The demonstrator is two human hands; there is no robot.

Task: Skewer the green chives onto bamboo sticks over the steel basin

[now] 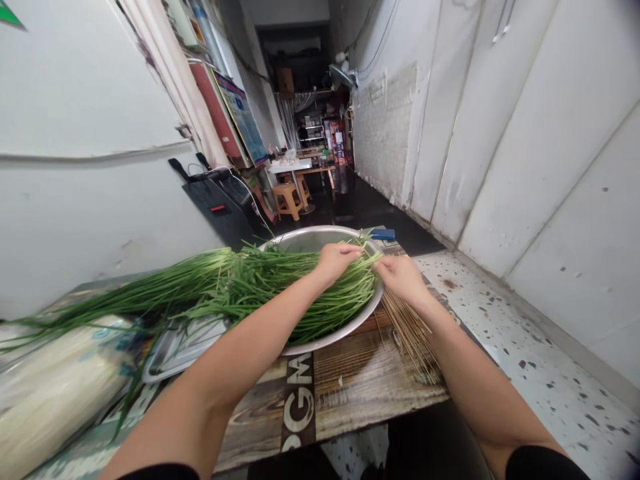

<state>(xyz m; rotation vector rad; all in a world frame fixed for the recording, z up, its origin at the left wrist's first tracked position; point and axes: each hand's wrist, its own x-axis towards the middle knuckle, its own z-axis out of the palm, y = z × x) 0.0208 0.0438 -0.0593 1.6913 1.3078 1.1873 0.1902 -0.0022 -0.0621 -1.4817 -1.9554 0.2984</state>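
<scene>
A wide metal bowl (350,328) holds a heap of long green garlic chives (300,293), their pale ends toward the right rim. Over that rim, my left hand (337,260) is closed in a pinch at the chive ends. Just to its right, my right hand (400,277) pinches pale chive stems between thumb and fingers. Whether a thin stick is also in the fingers is too small to tell. Below my right hand, thin bamboo skewers (413,333) lie on the table. More chives (165,283) are piled left of the bowl.
The wood-patterned table (255,413) carries a clear plastic tray (173,353) and a plastic-wrapped pale bundle (55,393) at left. A blue handle (383,234) pokes out behind the bowl. Beyond are a dark bag (215,207), a stool (287,201) and a white wall (540,147).
</scene>
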